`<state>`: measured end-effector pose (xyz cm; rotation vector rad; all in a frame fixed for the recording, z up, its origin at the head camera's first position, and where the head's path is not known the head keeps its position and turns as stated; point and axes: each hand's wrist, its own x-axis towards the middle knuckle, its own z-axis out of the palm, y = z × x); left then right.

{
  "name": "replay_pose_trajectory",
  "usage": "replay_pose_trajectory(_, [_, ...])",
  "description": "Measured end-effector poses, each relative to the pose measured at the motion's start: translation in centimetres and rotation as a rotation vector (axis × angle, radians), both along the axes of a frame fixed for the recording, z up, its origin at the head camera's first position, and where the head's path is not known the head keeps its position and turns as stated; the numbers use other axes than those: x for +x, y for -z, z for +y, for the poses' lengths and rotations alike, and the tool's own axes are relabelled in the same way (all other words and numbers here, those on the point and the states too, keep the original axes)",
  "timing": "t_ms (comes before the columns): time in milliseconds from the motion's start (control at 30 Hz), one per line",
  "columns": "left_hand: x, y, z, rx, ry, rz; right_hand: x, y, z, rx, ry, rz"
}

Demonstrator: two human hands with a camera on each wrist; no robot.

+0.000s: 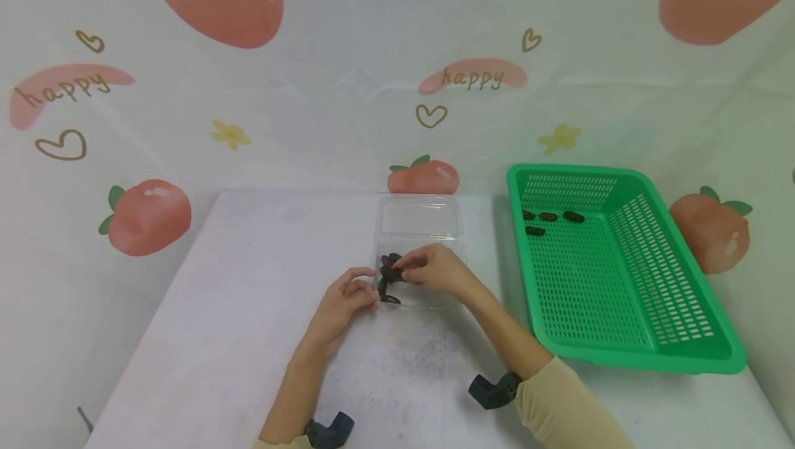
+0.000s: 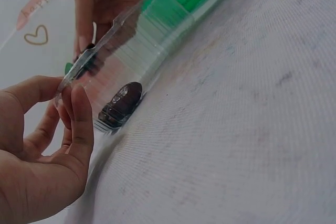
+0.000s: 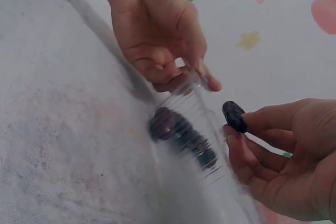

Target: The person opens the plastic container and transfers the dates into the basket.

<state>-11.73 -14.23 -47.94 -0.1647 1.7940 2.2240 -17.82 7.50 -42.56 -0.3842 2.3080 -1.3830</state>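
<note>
A clear plastic clamshell box (image 1: 428, 295) stands on the table with its lid (image 1: 419, 218) raised at the back. Several dark brown dates (image 1: 390, 299) lie along its left side; one date (image 2: 122, 100) shows through the wall in the left wrist view. My left hand (image 1: 341, 304) pinches the box's left rim between thumb and fingers. Over the box, my right hand (image 1: 437, 270) holds a single date (image 3: 234, 116) between thumb and fingertips, above the rim in the right wrist view.
To the right is a green plastic basket (image 1: 621, 349) with slotted walls. A few dates (image 1: 573, 216) lie at its far left corner. Behind the white table (image 1: 261, 263) hangs a printed cloth (image 1: 348, 90). A dark curved piece (image 1: 495, 392) is at each wrist.
</note>
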Motion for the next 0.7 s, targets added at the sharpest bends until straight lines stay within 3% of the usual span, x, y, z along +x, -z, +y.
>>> replay_pose_trajectory(300, [0.0, -0.1, 0.0, -0.015, -0.011, -0.013, 0.6, -3.9, 1.4, 0.025, 0.007, 0.052])
replay_pose_trajectory(500, [-0.1, -0.1, -0.1, -0.016, -0.014, -0.015, 0.8, -6.0, 2.7, -0.097, 0.085, 0.015])
replay_pose_trajectory(700, [0.0, 0.1, -0.2, -0.016, 0.0, -0.019, 0.2, -6.7, 5.1, -0.21, 0.118, -0.027])
